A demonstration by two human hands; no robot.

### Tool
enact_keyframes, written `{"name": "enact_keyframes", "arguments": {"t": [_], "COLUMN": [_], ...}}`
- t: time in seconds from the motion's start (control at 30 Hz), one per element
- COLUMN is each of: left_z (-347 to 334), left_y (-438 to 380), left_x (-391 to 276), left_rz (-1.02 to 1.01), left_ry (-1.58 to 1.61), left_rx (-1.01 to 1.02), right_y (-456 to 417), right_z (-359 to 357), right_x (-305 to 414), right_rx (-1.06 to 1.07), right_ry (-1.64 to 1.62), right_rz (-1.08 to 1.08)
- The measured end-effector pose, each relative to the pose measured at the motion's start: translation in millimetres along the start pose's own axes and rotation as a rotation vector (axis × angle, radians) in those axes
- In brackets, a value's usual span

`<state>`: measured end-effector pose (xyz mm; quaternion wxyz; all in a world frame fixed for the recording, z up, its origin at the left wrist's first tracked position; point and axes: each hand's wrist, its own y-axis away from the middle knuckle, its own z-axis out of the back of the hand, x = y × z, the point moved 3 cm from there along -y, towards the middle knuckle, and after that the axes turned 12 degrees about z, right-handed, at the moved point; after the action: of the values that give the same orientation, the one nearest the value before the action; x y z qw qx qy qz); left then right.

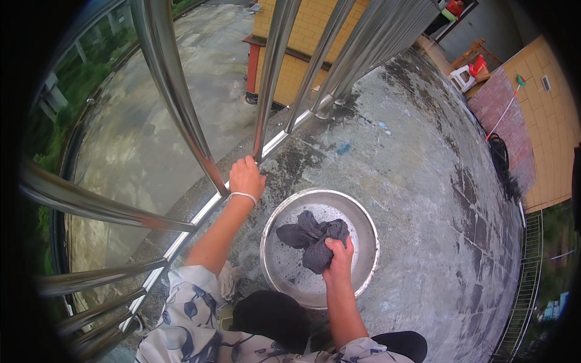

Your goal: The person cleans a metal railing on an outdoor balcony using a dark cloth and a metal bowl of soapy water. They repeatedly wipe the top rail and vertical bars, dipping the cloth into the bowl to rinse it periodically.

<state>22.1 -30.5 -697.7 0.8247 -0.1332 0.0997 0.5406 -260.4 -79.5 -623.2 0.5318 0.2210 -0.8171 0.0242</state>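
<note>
My left hand [246, 178] grips the bottom rail [274, 144] of a stainless steel railing, beside the foot of an upright bar. My right hand [338, 261] holds a bunched dark grey cloth [313, 238] over a round metal basin [371, 227]. Sudsy water [290, 277] lies in the basin, under the cloth. The basin stands on the concrete floor just in front of my knees. A pale cloth [230, 280] lies on the ground between my left forearm and the basin.
Steel bars [181, 90] rise along the left. Blue scraps [343, 148] lie on the stained concrete floor [417, 181]. At the right wall are a long-handled brush [503, 111] and a coiled black hose [499, 159]. Farther back are a white plastic stool [463, 78], a wooden chair [472, 53] and a person [449, 13].
</note>
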Motion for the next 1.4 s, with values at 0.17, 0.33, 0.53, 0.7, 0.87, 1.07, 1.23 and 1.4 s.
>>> {"name": "enact_keyframes", "arguments": {"t": [0.17, 0.33, 0.53, 0.7, 0.87, 1.07, 1.23, 1.4], "left_z": [-14, -14, -23, -35, -24, -52, -42, -37], "left_y": [-66, -61, 3, 103, -6, -109, -124, -105], "left_x": [5, -3, 25, -10, -66, -90, -99, -117], "left_rz": [0.394, 0.280, 0.107, -0.451, -0.472, 0.165, 0.163, 0.067], "left_ry": [0.279, 0.228, -0.314, -0.007, -0.138, 0.025, 0.285, 0.207], "left_rx": [0.815, 0.748, 0.036, -0.016, -0.311, 0.356, 0.608, 0.442], "right_y": [-10, -11, -7, -14, -8, -2, 3, 11], "right_z": [14, 26, 3, 7, 14, 44, 62, 71], "right_x": [6, 17, 31, 30, 26, 28, 33, 38], "right_rx": [-0.046, -0.113, -0.070, -0.056, -0.037, -0.176, -0.239, -0.238], "right_ry": [0.002, -0.011, -0.025, -0.050, -0.026, 0.125, 0.120, 0.127], "right_rz": [0.025, 0.085, 0.097, 0.078, 0.078, 0.131, 0.120, 0.165]}}
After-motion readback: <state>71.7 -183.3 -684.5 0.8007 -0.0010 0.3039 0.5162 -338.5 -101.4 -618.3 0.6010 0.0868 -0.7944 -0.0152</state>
